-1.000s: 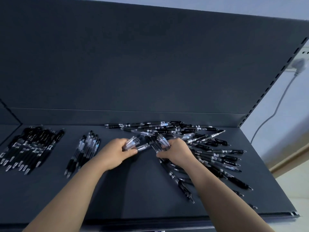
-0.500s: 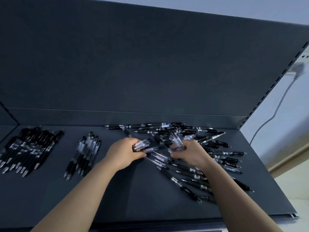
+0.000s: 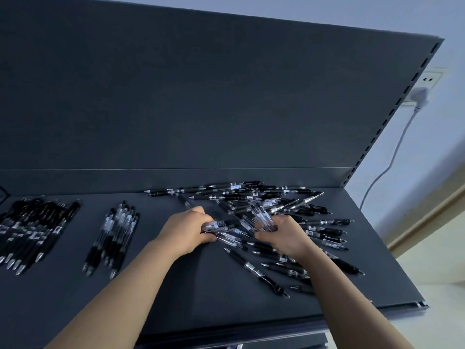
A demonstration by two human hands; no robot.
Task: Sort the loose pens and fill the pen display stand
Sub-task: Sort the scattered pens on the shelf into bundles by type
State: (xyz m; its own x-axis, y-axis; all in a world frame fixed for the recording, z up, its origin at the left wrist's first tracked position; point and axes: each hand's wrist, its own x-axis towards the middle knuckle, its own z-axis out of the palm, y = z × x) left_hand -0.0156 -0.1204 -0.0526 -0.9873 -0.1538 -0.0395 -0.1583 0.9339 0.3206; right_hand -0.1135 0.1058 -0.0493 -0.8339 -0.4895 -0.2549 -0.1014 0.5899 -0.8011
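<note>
A loose heap of black and clear pens (image 3: 289, 210) lies on the right half of the dark shelf (image 3: 176, 298). My left hand (image 3: 187, 229) grips a small bunch of clear pens (image 3: 217, 226) at the heap's left edge. My right hand (image 3: 283, 235) holds several clear pens (image 3: 261, 216) fanned up between its fingers, resting in the heap. A sorted row of clear-barrel pens (image 3: 113, 238) lies left of centre. A sorted batch of black pens (image 3: 32, 230) lies at the far left.
The dark back panel (image 3: 201, 96) rises right behind the shelf. The shelf's front edge (image 3: 402, 306) and right edge drop off beside the wall. A white plug and cable (image 3: 417, 96) hang on the wall at right.
Both hands have shifted slightly right and closer to the pile. The right hand now holds more clear pens, and the left hand's bunch sits lower, closer to the right hand.
</note>
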